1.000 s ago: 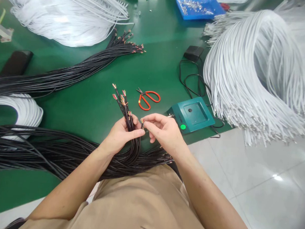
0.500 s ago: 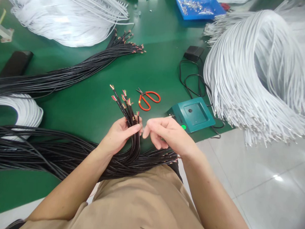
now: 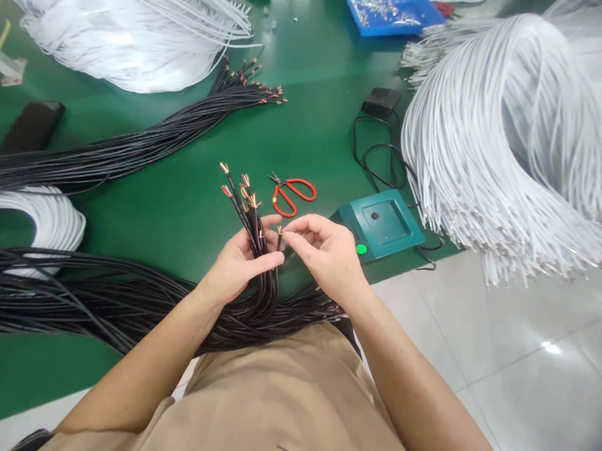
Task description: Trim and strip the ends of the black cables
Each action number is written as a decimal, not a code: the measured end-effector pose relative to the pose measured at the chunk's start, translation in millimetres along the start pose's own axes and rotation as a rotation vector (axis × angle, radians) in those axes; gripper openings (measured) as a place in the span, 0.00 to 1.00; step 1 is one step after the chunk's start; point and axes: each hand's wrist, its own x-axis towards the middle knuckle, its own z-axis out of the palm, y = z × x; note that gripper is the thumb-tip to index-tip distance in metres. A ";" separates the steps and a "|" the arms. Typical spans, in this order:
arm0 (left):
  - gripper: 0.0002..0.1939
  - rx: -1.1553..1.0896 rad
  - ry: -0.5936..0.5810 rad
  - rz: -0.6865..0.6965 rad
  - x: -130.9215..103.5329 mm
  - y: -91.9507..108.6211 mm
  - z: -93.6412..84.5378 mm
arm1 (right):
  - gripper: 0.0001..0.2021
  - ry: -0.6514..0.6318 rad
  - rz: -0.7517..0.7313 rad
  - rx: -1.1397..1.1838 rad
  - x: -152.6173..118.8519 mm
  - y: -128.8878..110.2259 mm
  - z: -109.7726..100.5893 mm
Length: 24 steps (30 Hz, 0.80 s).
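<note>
Black cables gathered in a bundle [image 3: 251, 229] stand up from the left hand [image 3: 245, 258], which is closed round them with its thumb laid across the front and its other fingers behind; their cut ends fan out above it, showing short red, white and yellow wires. One single cable [image 3: 279, 243] stands a little apart on the right side of the bundle, and the right hand [image 3: 320, 249] pinches the wires at its tip between thumb and forefinger, the remaining fingers curled underneath. Below the hands the bundle bends down into a long heap of black cables [image 3: 106, 291] lying across the green bench [image 3: 324, 134] close to the person's tan shirt [image 3: 275, 395]. Just beyond the hands lies a pair of cutters [image 3: 281, 183] with red handles, spread open on the bench. Right of them, near the right hand, sits a teal box [image 3: 380, 222] with a bright green dot on its front. A black cord [image 3: 365, 160] runs in loops behind this box, by a small black block [image 3: 383, 102]. Further off are a blue tray [image 3: 394, 29] of small, shiny pieces and, at the right edge, a big arch of white cables [image 3: 447, 138].
</note>
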 end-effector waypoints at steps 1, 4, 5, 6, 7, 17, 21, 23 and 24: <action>0.25 -0.023 -0.011 -0.010 0.1 1.1 0.8 | 0.05 -0.028 0.007 0.028 0.1 0.8 0.1; 0.18 -0.043 -0.022 -0.040 0.7 4.2 3.1 | 0.05 -0.121 0.061 0.148 1.7 2.1 -0.5; 0.16 -0.035 -0.024 -0.048 1.0 5.0 3.8 | 0.05 -0.140 0.092 0.176 2.4 2.5 -0.9; 0.14 -0.024 -0.025 -0.056 1.3 5.6 4.3 | 0.05 -0.151 0.125 0.189 3.0 3.2 -1.2; 0.13 -0.011 -0.023 -0.063 1.5 5.9 4.7 | 0.05 -0.164 0.155 0.177 3.3 4.0 -1.5; 0.17 0.090 0.102 -0.136 6.9 -1.3 2.9 | 0.09 -0.053 -0.316 -1.002 9.8 8.2 -26.1; 0.19 0.171 0.160 -0.159 11.1 -3.9 4.8 | 0.08 -0.297 -0.354 -1.103 19.2 8.4 -44.2; 0.20 0.217 0.167 -0.175 12.7 -4.9 6.1 | 0.07 -0.338 -0.379 -1.107 20.9 9.5 -49.3; 0.20 0.238 0.166 -0.183 13.3 -5.2 6.9 | 0.07 -0.343 -0.394 -1.113 21.2 10.3 -50.7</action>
